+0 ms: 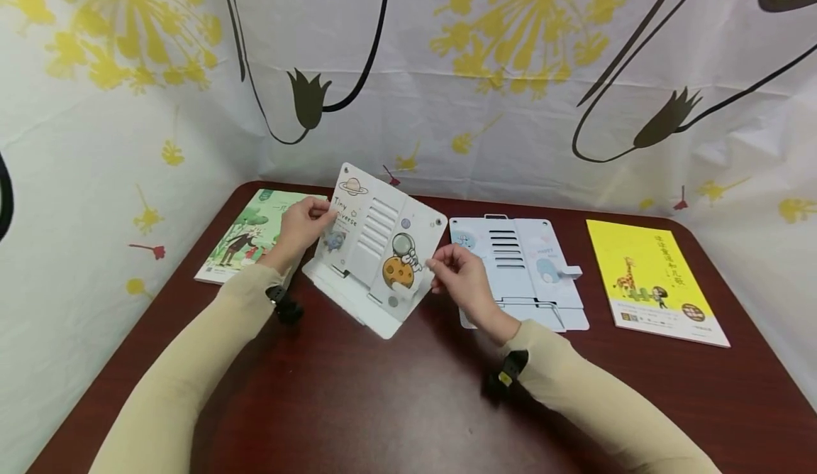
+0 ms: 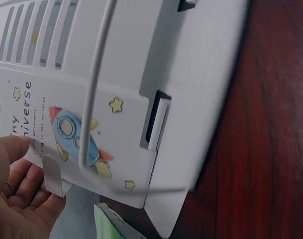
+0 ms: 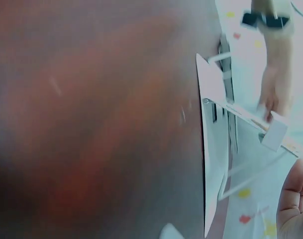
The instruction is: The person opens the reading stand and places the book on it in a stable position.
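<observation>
A white book stand (image 1: 415, 211) printed "Tiny Universe", with slots and an astronaut on an orange planet, is held tilted over the table. At its left edge my left hand (image 1: 300, 229) pinches the panel between thumb and fingers, beside a small white side clip (image 2: 52, 175). My right hand (image 1: 469, 282) grips the opposite edge near the planet picture. The stand's lower ledge (image 1: 347, 296) is folded out towards me. In the left wrist view a white wire bar (image 2: 91, 94) crosses the front, over a blue rocket. The right wrist view shows the stand edge-on and blurred.
Behind my left hand lies a green picture book (image 1: 255, 226). A second, pale blue book stand (image 1: 539, 236) lies flat right of the held one, partly behind my right hand. Farther right is a yellow book (image 1: 645, 268). A patterned white cloth (image 1: 408, 105) hangs behind the dark red table (image 1: 396, 410).
</observation>
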{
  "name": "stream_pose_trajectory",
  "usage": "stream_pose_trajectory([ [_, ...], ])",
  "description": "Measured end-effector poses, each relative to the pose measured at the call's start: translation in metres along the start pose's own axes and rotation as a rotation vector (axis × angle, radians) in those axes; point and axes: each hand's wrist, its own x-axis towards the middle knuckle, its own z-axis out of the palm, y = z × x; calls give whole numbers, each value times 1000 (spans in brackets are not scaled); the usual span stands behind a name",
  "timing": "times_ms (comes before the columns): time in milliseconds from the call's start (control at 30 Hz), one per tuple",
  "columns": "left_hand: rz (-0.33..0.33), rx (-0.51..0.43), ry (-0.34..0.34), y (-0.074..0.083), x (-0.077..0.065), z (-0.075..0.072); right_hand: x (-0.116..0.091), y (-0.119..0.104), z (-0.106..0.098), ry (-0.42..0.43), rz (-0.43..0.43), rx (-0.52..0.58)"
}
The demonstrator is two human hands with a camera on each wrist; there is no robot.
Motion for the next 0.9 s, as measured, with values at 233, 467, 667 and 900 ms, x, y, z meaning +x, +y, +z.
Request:
stream_pose_trajectory([
  [233,-27,1,25,-8,-6,-9,36,3,-8,61,11,-46],
  [467,-46,4,60,-13,-10,-13,57,-1,-6,78,-11,-94],
  [667,-31,10,84,-15,-13,-14,70,-3,-4,107,-10,-158],
  [900,-17,31,118,-18,-14,-14,85,-1,-2,116,5,-187],
])
